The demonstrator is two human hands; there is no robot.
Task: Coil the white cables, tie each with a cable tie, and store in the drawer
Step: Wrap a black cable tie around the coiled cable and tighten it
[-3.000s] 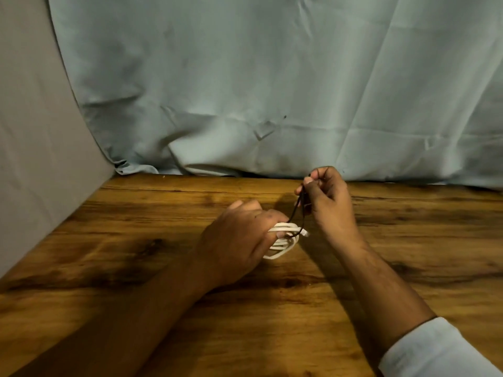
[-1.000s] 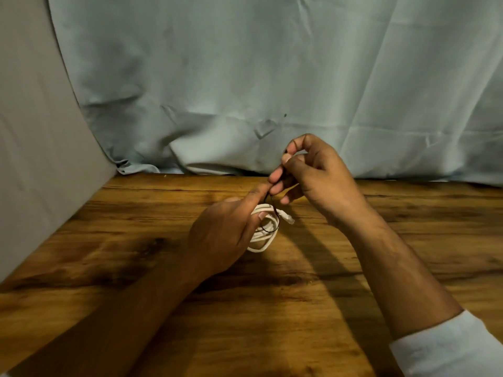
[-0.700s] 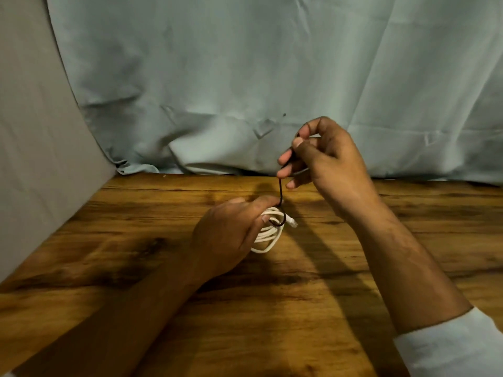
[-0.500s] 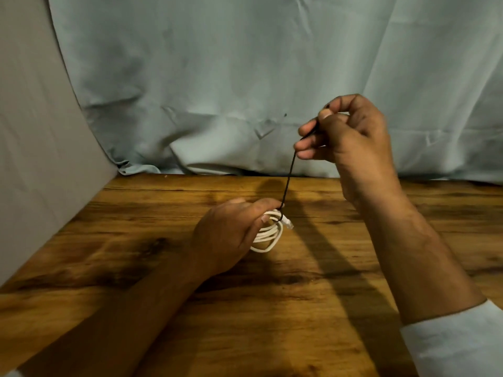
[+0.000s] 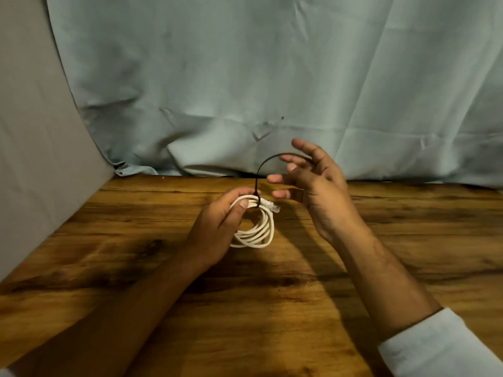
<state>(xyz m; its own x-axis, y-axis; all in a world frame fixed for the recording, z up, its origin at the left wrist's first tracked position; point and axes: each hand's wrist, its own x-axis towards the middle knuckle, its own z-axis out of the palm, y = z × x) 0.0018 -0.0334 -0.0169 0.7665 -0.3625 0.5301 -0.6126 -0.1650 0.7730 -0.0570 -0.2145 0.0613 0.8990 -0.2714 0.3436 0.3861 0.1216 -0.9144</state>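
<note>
Coiled white cable point(image 5: 262, 231), cable tie point(image 5: 258, 175) looped at its top — left hand point(image 5: 215, 227) fingers grasping the loops, right hand point(image 5: 318, 186) fingers spread, released — best pinch the tail low, pull snug.

My left grip point(image 5: 217, 227) covers the left side of the cable point(image 5: 251, 240), so I can't see how many loops lie in my palm. The tie point(image 5: 257, 176) arcs up and its tip vanishes behind the fingers of my right grip point(image 5: 313, 180); the plug point(image 5: 272, 206) is too small to tell its kind. My sleeve point(image 5: 441, 346) is cut off at the lower right corner.
</note>
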